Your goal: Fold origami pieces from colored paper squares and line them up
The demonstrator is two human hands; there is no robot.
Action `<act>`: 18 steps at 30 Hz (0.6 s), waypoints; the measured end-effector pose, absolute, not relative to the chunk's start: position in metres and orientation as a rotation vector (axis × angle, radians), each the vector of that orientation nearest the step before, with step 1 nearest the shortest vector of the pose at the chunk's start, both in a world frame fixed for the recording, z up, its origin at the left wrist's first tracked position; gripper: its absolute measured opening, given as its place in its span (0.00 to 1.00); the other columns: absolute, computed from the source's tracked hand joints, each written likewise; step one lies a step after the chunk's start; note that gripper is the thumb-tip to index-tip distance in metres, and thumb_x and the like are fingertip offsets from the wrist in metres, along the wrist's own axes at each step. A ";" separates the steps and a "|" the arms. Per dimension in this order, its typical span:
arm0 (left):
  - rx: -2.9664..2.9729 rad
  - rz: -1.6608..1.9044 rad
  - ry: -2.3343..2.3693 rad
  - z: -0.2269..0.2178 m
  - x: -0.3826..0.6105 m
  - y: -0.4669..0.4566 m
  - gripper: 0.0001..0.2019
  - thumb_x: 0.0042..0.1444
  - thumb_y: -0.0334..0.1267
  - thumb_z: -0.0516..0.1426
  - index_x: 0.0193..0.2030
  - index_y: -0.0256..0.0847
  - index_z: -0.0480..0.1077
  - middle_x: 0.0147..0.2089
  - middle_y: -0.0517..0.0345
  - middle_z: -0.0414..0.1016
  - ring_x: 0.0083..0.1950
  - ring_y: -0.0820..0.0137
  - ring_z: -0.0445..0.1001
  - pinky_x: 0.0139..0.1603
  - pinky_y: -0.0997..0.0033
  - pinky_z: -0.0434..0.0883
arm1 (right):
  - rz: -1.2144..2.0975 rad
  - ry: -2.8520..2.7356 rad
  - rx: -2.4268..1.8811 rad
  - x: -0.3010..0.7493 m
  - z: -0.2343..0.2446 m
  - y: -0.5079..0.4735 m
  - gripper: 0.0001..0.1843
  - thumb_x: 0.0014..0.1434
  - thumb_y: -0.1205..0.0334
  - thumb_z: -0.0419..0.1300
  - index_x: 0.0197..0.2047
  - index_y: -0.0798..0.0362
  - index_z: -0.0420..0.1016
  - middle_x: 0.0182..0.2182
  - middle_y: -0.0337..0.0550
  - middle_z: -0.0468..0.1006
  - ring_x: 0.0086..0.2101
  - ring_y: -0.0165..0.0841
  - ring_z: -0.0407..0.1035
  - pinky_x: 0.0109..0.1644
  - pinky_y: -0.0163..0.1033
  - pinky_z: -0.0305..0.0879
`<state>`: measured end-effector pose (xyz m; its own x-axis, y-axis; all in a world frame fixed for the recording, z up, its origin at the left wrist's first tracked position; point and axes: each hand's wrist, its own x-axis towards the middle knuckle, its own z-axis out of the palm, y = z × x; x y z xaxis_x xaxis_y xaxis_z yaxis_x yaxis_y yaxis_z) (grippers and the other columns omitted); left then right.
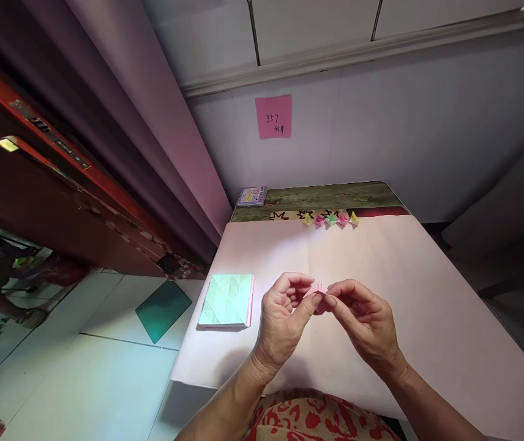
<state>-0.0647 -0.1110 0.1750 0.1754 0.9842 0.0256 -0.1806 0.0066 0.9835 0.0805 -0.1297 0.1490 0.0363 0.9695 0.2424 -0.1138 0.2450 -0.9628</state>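
Observation:
Between my two hands is a small folded piece of pink paper (321, 289), held up above the table in front of me. My left hand (284, 312) pinches its left side with thumb and fingers. On its other side, my right hand (363, 315) grips it the same way, and the two thumb tips almost meet. My fingers hide much of the paper, so its exact shape is unclear. Left of my left hand lies a stack of square paper (226, 300), pale green on top with pink sheets below.
A row of several small folded paper pieces (330, 219), yellow, pink and green, lies toward the table's far edge. A small printed packet (251, 196) sits at the far left corner. Pale paper (427, 318) covers the table. A dark green sheet (163, 311) lies on the floor.

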 end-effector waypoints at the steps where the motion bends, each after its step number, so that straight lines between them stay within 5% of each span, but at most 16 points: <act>1: 1.137 1.172 0.947 0.175 -0.065 -0.111 0.14 0.54 0.39 0.66 0.43 0.38 0.70 0.33 0.57 0.78 0.31 0.72 0.78 0.37 0.72 0.76 | 1.028 -1.214 -0.958 0.080 0.148 -0.131 0.04 0.61 0.62 0.65 0.40 0.51 0.76 0.31 0.42 0.80 0.32 0.33 0.77 0.37 0.38 0.76; 5: 1.132 1.173 0.955 0.174 -0.068 -0.113 0.15 0.52 0.40 0.67 0.44 0.38 0.71 0.36 0.55 0.80 0.35 0.70 0.80 0.41 0.70 0.77 | 0.959 -1.161 -1.009 0.081 0.146 -0.132 0.13 0.57 0.62 0.67 0.47 0.50 0.76 0.35 0.43 0.82 0.34 0.34 0.78 0.37 0.38 0.78; 18: 1.210 1.140 0.990 0.169 -0.072 -0.114 0.14 0.54 0.43 0.65 0.44 0.39 0.76 0.38 0.52 0.82 0.37 0.65 0.81 0.45 0.65 0.78 | 0.817 -1.235 -1.036 0.084 0.146 -0.135 0.10 0.56 0.63 0.68 0.43 0.48 0.82 0.34 0.44 0.83 0.32 0.36 0.78 0.36 0.39 0.79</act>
<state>-0.0722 -0.1143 0.1694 0.1741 0.9845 0.0217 -0.1165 -0.0013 0.9932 0.0841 -0.1346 0.1459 0.1711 0.9232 0.3442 0.0440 0.3419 -0.9387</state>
